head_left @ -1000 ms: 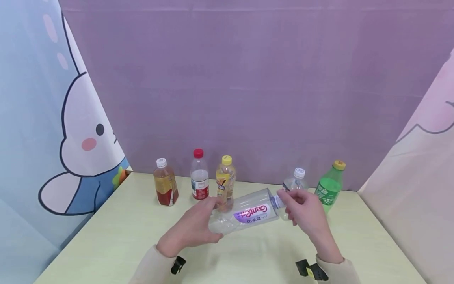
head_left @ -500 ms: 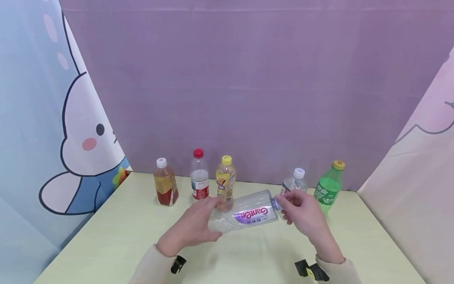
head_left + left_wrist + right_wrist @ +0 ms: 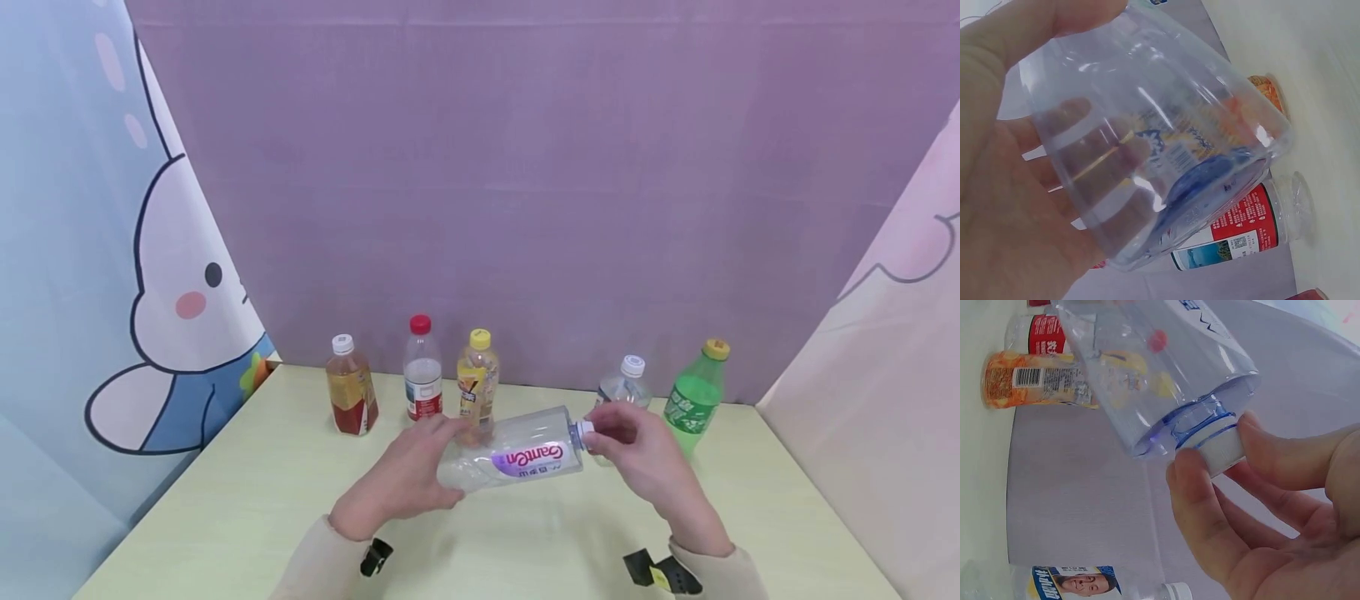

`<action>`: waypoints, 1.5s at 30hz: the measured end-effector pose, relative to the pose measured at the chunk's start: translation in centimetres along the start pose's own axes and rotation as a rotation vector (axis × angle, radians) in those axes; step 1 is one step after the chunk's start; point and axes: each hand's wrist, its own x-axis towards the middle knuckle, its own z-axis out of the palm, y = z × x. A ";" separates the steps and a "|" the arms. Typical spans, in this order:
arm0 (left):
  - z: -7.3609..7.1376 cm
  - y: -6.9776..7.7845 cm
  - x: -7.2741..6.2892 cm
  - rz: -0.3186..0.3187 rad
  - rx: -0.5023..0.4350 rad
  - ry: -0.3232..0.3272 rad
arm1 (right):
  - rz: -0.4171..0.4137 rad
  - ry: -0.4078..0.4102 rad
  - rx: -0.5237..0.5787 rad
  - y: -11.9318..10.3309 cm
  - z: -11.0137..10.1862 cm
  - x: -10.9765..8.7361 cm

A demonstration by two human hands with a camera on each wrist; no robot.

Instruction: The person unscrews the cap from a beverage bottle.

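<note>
A large clear plastic bottle with a pink and purple Ganten label lies nearly level above the table, its neck to the right. My left hand grips it round the base end; in the left wrist view the fingers show through the clear wall. At the neck, my right hand pinches the white cap between thumb and fingertips. The cap sits on the neck, with a blue ring below it.
Along the back of the pale table stand a tea-coloured bottle, a red-capped bottle and a yellow-capped bottle. A white-capped clear bottle and a green bottle stand behind my right hand. A purple cloth hangs behind them.
The bottle has dipped slightly at its neck and shifted a little left. My right fingers have turned about the cap, leaving more of its white side showing.
</note>
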 end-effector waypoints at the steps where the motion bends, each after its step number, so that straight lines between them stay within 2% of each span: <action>1: 0.0 0.0 0.0 -0.002 0.000 -0.003 | -0.003 0.000 -0.007 0.0 0.0 0.0; 9: -0.1 -0.3 -0.1 -0.008 -0.052 -0.014 | -0.053 -0.003 0.001 -0.1 -0.1 -0.2; 16: -0.2 -0.7 -0.3 0.004 -0.162 -0.044 | -0.287 0.009 0.085 0.7 -0.1 0.1; 19: -0.2 -0.7 -0.3 0.019 -0.168 -0.027 | -0.323 0.004 0.095 0.7 -0.2 0.1; 22: -0.1 -0.8 -0.3 0.031 -0.151 -0.002 | -0.305 0.017 0.091 0.5 -0.2 0.0; 26: 0.0 -0.9 -0.3 0.041 -0.136 0.015 | -0.261 0.082 0.038 0.3 -0.2 0.0; 31: -0.1 -0.8 -0.3 0.032 -0.135 0.011 | -0.135 0.170 -0.026 -0.1 -0.1 -0.1; 36: -0.2 -0.6 -0.3 0.012 -0.125 0.004 | -0.021 0.136 -0.008 -0.4 -0.1 -0.2; 40: -0.1 -0.6 -0.2 0.014 -0.111 0.010 | -0.026 0.114 -0.008 -0.4 0.0 -0.2; 45: -0.1 -0.6 -0.1 0.001 -0.104 0.008 | -0.100 0.101 -0.060 -0.3 -0.1 -0.2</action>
